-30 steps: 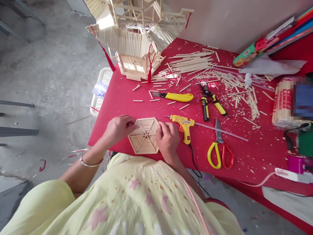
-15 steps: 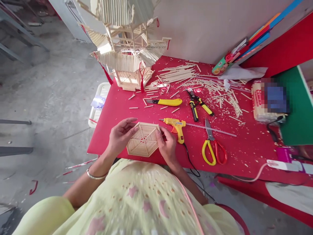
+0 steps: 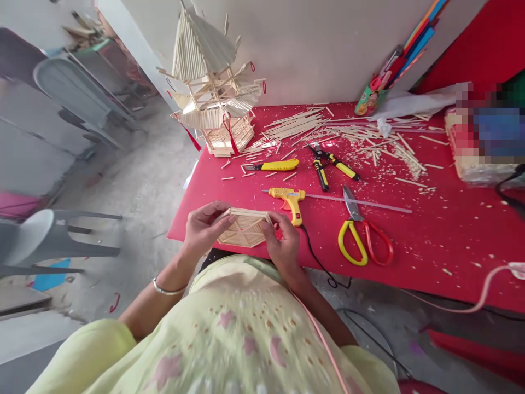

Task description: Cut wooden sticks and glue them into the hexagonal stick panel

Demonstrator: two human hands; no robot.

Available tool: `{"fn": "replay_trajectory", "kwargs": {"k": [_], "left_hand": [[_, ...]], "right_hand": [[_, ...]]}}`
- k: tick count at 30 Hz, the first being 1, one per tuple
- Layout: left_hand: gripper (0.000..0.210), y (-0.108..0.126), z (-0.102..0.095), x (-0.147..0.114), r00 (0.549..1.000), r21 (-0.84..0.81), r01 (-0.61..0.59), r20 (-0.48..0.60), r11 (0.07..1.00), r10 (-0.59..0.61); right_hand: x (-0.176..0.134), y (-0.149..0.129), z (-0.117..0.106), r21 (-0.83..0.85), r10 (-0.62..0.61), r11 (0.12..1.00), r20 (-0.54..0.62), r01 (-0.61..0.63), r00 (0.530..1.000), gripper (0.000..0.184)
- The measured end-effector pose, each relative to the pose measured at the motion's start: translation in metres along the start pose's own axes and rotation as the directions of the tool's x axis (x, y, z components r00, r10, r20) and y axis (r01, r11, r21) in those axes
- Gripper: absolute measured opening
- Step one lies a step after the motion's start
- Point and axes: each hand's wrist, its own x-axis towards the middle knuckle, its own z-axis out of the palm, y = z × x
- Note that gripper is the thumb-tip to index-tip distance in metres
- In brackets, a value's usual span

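Note:
Between my two hands is a hexagonal stick panel (image 3: pixel 243 232), made of thin pale wooden sticks and held at the table's front edge. My left hand (image 3: pixel 206 227) pinches its left corner with thumb and fingers. On the opposite side, my right hand (image 3: pixel 283 239) grips the right corner. The panel is tilted, so its face looks narrow. Just beyond my right hand lies a yellow glue gun (image 3: pixel 290 202) with a long clear glue stick in its back. Scissors (image 3: pixel 356 227) with one yellow and one red handle lie further right.
A stick-built pagoda (image 3: pixel 213 93) with red tassels stands at the back left. A yellow utility knife (image 3: pixel 279 165), pliers (image 3: pixel 324 167) and loose sticks (image 3: pixel 297 125) lie on the red table (image 3: pixel 443 235). A pen holder (image 3: pixel 369 98) stands by the wall. Grey chairs (image 3: pixel 49 235) are at left.
The panel has tipped in my hands, so its face appears flatter and its far edge shows. My grip stays on both corners. The camera view has swung, bringing chairs into sight at left.

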Motion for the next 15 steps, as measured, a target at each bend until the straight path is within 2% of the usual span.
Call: {"fn": "replay_trajectory", "kwargs": {"k": [5,7,9,12,15], "left_hand": [[0.034,0.014,0.017,-0.015,0.984,0.202,-0.179,0.024,0.963,0.178],[0.032,0.017,0.025,-0.018,0.971,0.291,-0.232,0.017,0.928,0.238],[0.028,0.022,0.032,-0.021,0.953,0.376,-0.294,0.049,0.879,0.298],[0.021,0.030,0.039,-0.025,0.916,0.441,-0.399,0.142,0.804,0.376],[0.017,0.034,0.037,-0.025,0.890,0.448,-0.451,0.163,0.772,0.426]], "right_hand": [[-0.013,-0.001,-0.016,0.001,-0.014,1.000,-0.061,0.014,0.998,0.027],[-0.013,-0.005,-0.023,-0.060,-0.084,0.995,-0.122,0.077,0.989,0.042],[-0.009,-0.011,-0.030,-0.147,-0.210,0.971,-0.137,0.190,0.968,0.049],[0.004,-0.023,-0.036,-0.216,-0.366,0.911,-0.036,0.351,0.930,0.030],[0.018,-0.030,-0.032,-0.225,-0.397,0.889,0.056,0.399,0.916,0.021]]}}
